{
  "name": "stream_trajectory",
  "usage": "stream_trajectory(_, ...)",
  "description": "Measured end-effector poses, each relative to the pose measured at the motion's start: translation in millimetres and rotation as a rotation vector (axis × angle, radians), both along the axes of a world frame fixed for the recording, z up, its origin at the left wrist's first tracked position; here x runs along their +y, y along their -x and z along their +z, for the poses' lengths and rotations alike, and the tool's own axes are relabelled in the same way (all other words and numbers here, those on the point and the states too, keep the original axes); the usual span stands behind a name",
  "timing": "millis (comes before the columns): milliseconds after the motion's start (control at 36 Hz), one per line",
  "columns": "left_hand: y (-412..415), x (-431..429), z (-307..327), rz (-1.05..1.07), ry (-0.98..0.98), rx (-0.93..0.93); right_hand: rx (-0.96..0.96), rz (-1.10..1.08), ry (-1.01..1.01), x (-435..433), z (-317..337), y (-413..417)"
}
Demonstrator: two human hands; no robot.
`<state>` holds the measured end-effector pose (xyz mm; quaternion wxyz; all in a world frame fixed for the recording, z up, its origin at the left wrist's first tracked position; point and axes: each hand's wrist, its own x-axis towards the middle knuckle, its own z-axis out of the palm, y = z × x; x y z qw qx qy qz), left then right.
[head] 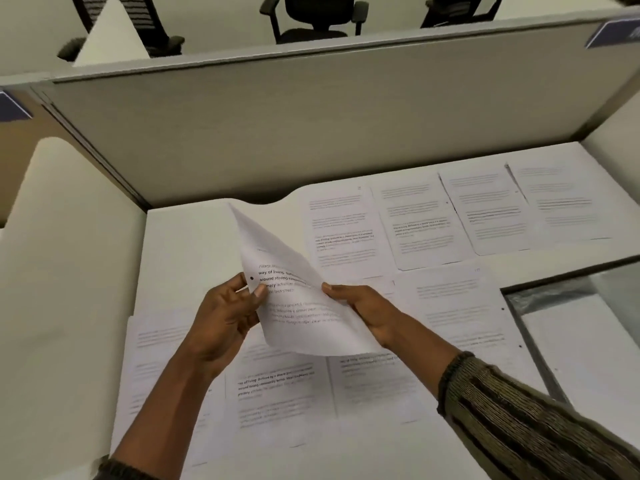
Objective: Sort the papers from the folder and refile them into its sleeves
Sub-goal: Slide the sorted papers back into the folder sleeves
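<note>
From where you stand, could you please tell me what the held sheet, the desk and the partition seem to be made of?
Sheet: thin matte white paper; it curls and bears printed text. Desk: likely laminate; smooth, off-white, even surface. Partition: perhaps a fabric-covered panel; flat matte grey, though blur leaves that open.

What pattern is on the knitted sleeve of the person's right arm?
Olive-green knit sleeve with dark stripes, head view.

Matt white paper sheet (298, 299); smooth pale desk (180, 244); ribbed knit sleeve (519, 417).
</note>
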<state>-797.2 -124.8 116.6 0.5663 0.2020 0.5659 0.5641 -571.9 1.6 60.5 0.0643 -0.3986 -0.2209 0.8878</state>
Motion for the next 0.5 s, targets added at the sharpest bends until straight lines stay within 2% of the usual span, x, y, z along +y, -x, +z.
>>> stream_trajectory(83,-25,-10,-1,-0.065,0.021,0.045,0.042,-0.093,-0.034,-14,0,-29)
stream_trajectory(278,-87,-31,-3,-0.194,0.089,0.092,-0.167,-0.178,-0.516,-26,6,-113)
stream_trajectory(389,-137,-29,1,-0.202,0.124,0.182,-0.193,-0.196,-0.612,-29,19,-172)
stream_trajectory(500,-194,-20,-2,-0.184,0.191,0.372,-0.225,-0.183,-0.632,-38,25,-238)
